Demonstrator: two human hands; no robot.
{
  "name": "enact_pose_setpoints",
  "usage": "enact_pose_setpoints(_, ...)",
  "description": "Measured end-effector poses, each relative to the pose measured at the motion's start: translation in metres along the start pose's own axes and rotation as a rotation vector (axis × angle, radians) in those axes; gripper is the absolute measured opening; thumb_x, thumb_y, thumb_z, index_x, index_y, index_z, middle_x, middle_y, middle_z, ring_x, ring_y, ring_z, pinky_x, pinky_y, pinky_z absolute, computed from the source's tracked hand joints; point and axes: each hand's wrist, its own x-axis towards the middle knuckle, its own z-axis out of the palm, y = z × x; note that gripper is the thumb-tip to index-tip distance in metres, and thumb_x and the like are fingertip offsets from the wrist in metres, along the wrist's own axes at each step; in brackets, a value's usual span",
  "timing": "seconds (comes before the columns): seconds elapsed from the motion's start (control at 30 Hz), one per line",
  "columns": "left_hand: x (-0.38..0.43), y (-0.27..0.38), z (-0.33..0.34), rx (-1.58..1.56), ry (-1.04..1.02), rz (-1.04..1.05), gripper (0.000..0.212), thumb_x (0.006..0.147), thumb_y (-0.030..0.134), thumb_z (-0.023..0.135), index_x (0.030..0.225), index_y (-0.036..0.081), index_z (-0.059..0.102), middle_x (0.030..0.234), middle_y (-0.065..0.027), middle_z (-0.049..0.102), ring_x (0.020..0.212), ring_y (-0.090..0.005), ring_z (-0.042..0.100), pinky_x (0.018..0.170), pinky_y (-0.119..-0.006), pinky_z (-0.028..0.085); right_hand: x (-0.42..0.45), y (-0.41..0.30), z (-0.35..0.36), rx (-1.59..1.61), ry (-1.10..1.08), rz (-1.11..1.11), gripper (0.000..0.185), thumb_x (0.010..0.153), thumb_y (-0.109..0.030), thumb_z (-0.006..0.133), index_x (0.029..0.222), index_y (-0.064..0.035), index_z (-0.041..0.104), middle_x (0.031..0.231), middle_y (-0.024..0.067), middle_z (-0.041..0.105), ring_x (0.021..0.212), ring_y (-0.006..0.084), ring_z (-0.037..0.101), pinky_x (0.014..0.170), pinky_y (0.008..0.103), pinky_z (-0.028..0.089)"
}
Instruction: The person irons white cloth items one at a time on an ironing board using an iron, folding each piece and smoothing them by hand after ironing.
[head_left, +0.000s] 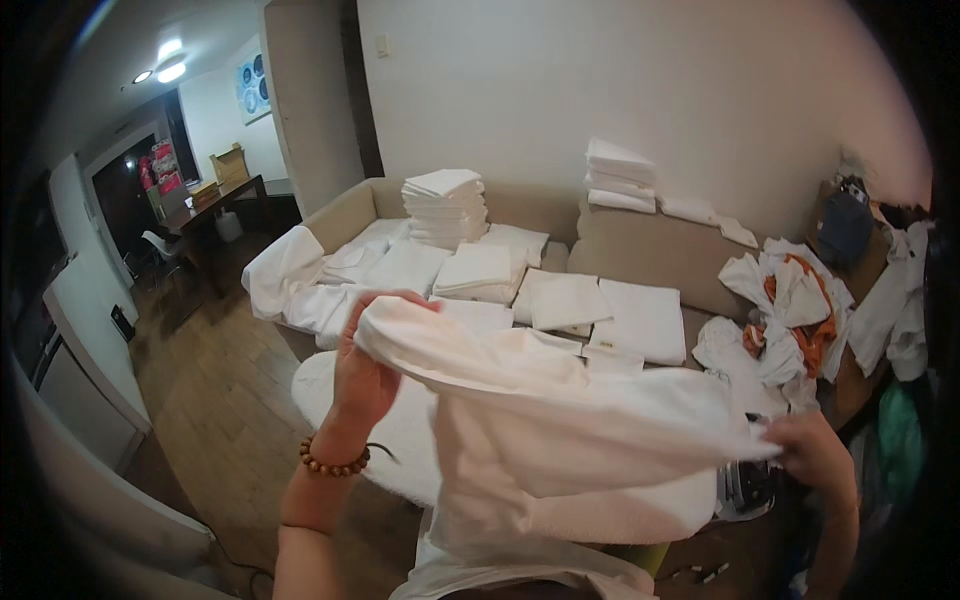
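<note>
A white cloth, perhaps a garment, is stretched in the air between my two hands. My left hand grips its upper left end, and a brown beaded bracelet circles that wrist. At the right, my right hand pinches the cloth's other end; those fingers are blurred. Part of the cloth hangs down towards my body. Beneath it lies a padded white ironing surface, partly covered by the cloth. Close to my right hand stands a dark appliance, probably an iron.
Behind the ironing surface, a beige sofa bears folded white cloths and a tall folded stack. Another stack rests on its backrest. Crumpled white and orange clothes are heaped at the right. A cable lies on the floor.
</note>
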Motion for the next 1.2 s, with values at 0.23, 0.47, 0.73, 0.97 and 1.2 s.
enact_pose_setpoints(0.23, -0.017, 0.009, 0.067, 0.758, -1.947, -0.534, 0.038, 0.087, 0.031, 0.061, 0.106, -0.002, 0.067, 0.105, -0.0204, 0.065, 0.099, -0.0301, 0.061, 0.086, -0.044, 0.046, 0.027, 0.027, -0.036, 0.219, 0.275, 0.147, 0.023, 0.065, 0.006, 0.056, 0.081, -0.0024, 0.071, 0.077, 0.0125, 0.071, 0.073, 0.0219, 0.069, 0.066, 0.0282, 0.051)
enact_pose_setpoints(0.47, -0.036, -0.014, -0.058, 2.292, -1.417, 0.736, 0.027, 0.081, 0.023, 0.06, 0.105, 0.015, 0.071, 0.12, -0.0078, 0.064, 0.113, -0.0295, 0.057, 0.102, -0.055, 0.03, 0.006, -0.038, -0.056, -0.166, -0.651, 0.047, 0.018, 0.078, -0.024, 0.072, 0.094, -0.0158, 0.076, 0.08, 0.0097, 0.069, 0.071, 0.0236, 0.067, 0.066, 0.0282, 0.052)
enact_pose_setpoints(0.73, 0.028, 0.036, -0.048, 1.749, -1.061, -0.262, 0.015, 0.074, 0.009, 0.066, 0.088, 0.006, 0.063, 0.088, -0.0123, 0.067, 0.083, -0.0353, 0.064, 0.072, -0.045, 0.052, 0.028, -0.054, -0.046, -0.108, -0.267, 0.035, 0.021, 0.079, -0.005, 0.064, 0.094, -0.0154, 0.075, 0.089, 0.0056, 0.072, 0.076, 0.0202, 0.07, 0.066, 0.0287, 0.055)
enact_pose_setpoints(0.97, 0.022, 0.073, -0.048, 0.759, -1.091, -0.487, 0.025, 0.074, 0.011, 0.076, 0.072, -0.001, 0.054, 0.075, -0.0129, 0.058, 0.077, -0.0303, 0.058, 0.068, -0.035, 0.046, 0.008, -0.003, -0.063, 0.169, -0.276, 0.105, 0.028, 0.064, 0.004, 0.066, 0.089, -0.0047, 0.073, 0.084, 0.0097, 0.072, 0.073, 0.0198, 0.07, 0.073, 0.03, 0.055)
enact_pose_setpoints(1.2, -0.003, 0.104, 0.048, 0.264, -1.943, -0.304, 0.022, 0.089, 0.019, 0.059, 0.106, 0.004, 0.06, 0.113, -0.0151, 0.058, 0.123, -0.0377, 0.046, 0.103, -0.056, 0.026, 0.051, 0.086, -0.052, 0.166, -0.264, 0.143, 0.026, 0.07, 0.003, 0.062, 0.093, -0.0022, 0.073, 0.071, 0.0091, 0.07, 0.062, 0.0166, 0.067, 0.064, 0.028, 0.052)
